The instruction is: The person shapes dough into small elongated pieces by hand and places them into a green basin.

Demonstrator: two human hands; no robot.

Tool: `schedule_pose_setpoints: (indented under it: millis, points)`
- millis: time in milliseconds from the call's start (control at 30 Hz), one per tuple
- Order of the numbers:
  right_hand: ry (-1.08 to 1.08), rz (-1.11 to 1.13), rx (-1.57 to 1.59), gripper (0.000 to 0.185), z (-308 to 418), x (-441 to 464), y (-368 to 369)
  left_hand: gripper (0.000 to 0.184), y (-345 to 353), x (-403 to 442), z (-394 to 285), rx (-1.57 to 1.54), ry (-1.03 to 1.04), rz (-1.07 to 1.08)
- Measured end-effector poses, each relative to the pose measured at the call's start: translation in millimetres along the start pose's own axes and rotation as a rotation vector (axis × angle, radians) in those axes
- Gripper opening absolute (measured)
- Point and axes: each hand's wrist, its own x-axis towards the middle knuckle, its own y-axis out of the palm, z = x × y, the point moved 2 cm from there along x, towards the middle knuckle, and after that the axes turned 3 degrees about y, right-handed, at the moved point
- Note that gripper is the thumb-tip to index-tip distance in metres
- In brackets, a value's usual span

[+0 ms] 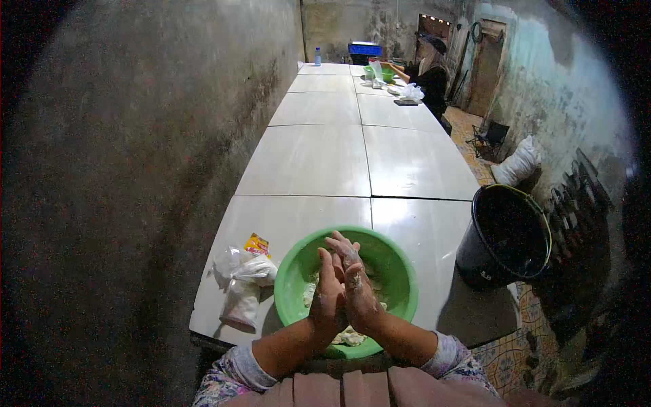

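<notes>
Over the green basin (290,271) at the table's near end, my left hand (329,293) and my right hand (360,295) press palm to palm. The fingers of both are stretched out and point away from me. White floury smears coat the right fingers and thumb. Anything between the palms is hidden. Below them, pale dough pieces (350,337) lie in the basin, partly covered by my wrists. Left of the basin are plastic bags of white powder (242,302) and a yellow-red packet (257,245).
A black bucket (475,249) stands at the table's right edge. The long white table (305,159) runs to a person (432,74) near a green bowl (387,74) and a plastic bag (411,92). A bare wall rises along the left.
</notes>
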Motion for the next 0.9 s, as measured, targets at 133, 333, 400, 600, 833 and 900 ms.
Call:
schedule_pose_setpoints:
  millis: [133, 333, 400, 600, 833, 900]
  points:
    - [-0.037, -0.018, 0.036, 0.084, -2, 0, -3, 0.068, -42, 18, 44, -0.218, 0.031, 0.062]
    - [0.000, -0.034, 0.025, 0.085, 0, -1, -8, 0.063, -45, 14, 63, -0.276, -0.023, 0.315]
    - [0.026, -0.041, 0.040, 0.084, -3, -1, -7, 0.063, -35, 19, 69, -0.302, 0.116, 0.308]
    - [-0.013, -0.173, 0.011, 0.072, -10, 2, -1, 0.064, -19, 23, 72, -0.083, 0.655, 0.197]
    - [-0.010, -0.153, 0.031, 0.079, -10, 3, 0, 0.048, -7, 7, 17, 0.657, 0.468, 0.220]
    - [-0.029, -0.156, 0.026, 0.077, -16, 4, 2, 0.053, -16, 7, 4, 0.741, 0.506, 0.346]
